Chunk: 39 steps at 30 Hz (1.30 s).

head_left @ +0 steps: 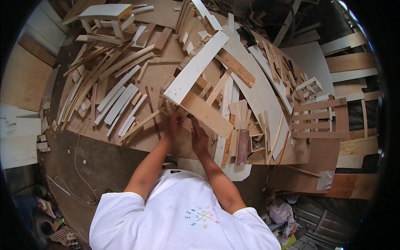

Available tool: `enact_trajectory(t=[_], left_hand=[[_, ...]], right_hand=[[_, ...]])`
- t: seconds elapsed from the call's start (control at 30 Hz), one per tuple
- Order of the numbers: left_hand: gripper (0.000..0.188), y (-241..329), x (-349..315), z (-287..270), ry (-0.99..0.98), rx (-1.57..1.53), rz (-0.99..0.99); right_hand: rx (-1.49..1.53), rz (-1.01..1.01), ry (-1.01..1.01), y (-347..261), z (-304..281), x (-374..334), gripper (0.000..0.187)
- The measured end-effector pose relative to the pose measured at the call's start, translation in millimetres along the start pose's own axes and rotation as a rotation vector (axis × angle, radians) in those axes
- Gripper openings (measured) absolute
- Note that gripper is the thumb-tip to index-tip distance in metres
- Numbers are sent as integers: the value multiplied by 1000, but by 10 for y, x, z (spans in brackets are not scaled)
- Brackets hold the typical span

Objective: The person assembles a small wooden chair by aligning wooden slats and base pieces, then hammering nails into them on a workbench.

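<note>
A wooden frame lies in front of me, with a white-faced board (196, 68) along its left side. A bare wooden board (208, 114) runs from the near corner of that board toward the lower right. Close below this corner is my left hand (171, 126), smeared by motion, so its fingers do not show clearly. Just to its right, my right hand (200, 139) is closed around something small and dark, beside the near edge of the bare board. What that dark thing is, I cannot make out.
Around the frame, the worktable (104, 134) carries white wooden strips (121, 104), long curved-looking battens (85, 98) and a thin reddish rod (152, 112). A small white-topped stool (106, 12) stands far left. On the right are a slatted wooden piece (318, 118) and a reddish-brown block (242, 148).
</note>
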<state>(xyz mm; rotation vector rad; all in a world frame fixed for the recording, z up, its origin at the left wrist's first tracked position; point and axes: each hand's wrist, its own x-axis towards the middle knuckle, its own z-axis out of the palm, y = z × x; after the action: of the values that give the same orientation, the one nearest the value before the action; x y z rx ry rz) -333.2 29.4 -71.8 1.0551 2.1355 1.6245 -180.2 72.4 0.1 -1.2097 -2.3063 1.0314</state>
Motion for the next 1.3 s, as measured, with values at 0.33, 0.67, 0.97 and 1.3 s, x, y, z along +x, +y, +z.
enact_trajectory(t=[0.33,0.67,0.97,1.3], left_hand=[[35,-184,-31,60,37,198,-463],[27,-154,28,10,7,52,-470],[31,-100,48,-4,3,115,-482],[38,-109,-63,53,9,53,-454]], right_hand=[[-134,-254,133,94,159,35,55],[-121,-303,266,98,188,113,54],[-44,-238,211,115,115,79,43],[-91,-178,83,239,221,20,47]])
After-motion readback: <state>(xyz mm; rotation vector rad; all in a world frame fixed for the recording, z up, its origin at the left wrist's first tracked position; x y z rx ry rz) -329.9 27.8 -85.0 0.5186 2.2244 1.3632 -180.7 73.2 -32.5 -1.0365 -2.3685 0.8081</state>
